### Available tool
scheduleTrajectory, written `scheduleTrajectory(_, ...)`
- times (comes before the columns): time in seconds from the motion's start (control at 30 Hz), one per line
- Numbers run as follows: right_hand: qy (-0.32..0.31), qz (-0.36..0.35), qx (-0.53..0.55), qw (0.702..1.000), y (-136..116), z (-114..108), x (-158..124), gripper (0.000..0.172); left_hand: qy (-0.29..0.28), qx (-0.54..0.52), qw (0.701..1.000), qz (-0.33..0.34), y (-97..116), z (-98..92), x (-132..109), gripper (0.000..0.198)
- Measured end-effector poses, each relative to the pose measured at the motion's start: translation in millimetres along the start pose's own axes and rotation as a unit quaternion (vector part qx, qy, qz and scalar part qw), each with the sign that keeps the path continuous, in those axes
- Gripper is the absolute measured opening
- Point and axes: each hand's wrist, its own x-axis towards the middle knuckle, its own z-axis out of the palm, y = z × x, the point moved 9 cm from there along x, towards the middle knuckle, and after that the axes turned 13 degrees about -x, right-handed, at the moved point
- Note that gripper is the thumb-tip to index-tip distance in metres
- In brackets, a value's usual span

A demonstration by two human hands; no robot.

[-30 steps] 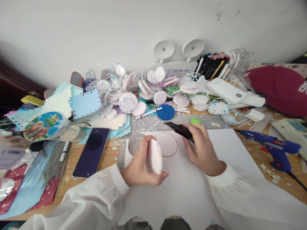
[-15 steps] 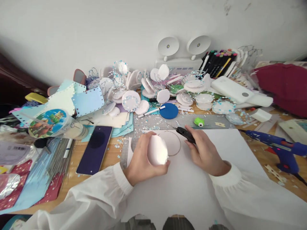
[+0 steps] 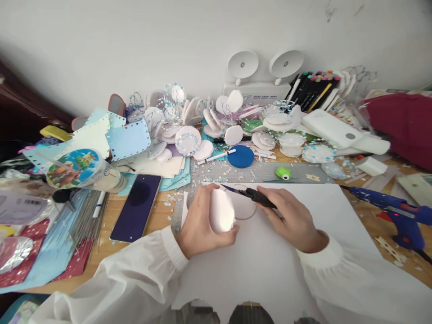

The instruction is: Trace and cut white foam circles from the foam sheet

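Observation:
My left hand [image 3: 206, 227] grips a thick white disc [image 3: 222, 211], apparently a foam round, by its edge, thumb below and fingers above. The disc is tilted up, and its lower right edge looks rough. In my right hand [image 3: 292, 216] is a black-handled craft knife [image 3: 258, 196], its thin dark blade pointing left. The blade tip is close to the upper rim of the disc; whether it touches I cannot tell. Under both hands lies a large white sheet [image 3: 270, 265]. A thin brownish ring [image 3: 248, 218] rests on it, partly hidden behind the disc and the knife.
White discs [image 3: 188, 140] with blue-dotted trim crowd the back. A blue disc [image 3: 240, 156] and a green punch [image 3: 283, 173] lie beyond the sheet. On the left are a phone [image 3: 137, 207], a drink cup [image 3: 110, 177] and wires [image 3: 92, 216]; right, a blue glue gun [image 3: 401, 216].
My right hand has brought the knife blade left, from above the ring to the top of the disc. My left hand keeps its hold. The view has shifted slightly.

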Motion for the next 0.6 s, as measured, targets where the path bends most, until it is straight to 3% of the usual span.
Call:
scheduleTrajectory(0.1, -0.002, 0.004, -0.021, 1.000, 1.4, -2.9, 4.2, 0.049, -0.009, 0.008, 1.000, -0.001, -1.2, 1.1, 0.3, 0.078)
scheduleTrajectory(0.2, -0.004, -0.003, -0.025, 1.000, -0.6, -5.4, 5.8, 0.040, -0.007, 0.018, 1.000, 0.004, 0.9, 1.3, 0.7, 0.069)
scheduleTrajectory(0.4, -0.016, -0.028, 0.044, 0.999, -4.5, 4.8, 2.7, 0.026, 0.004, 0.045, 0.999, -0.001, 3.8, -0.6, 0.5, 0.063)
scheduleTrajectory(0.6, -0.026, -0.063, 0.060, 0.996, -12.7, 4.4, 0.5, 0.025, 0.003, 0.055, 0.998, 0.006, 2.5, 0.9, -0.1, 0.065)
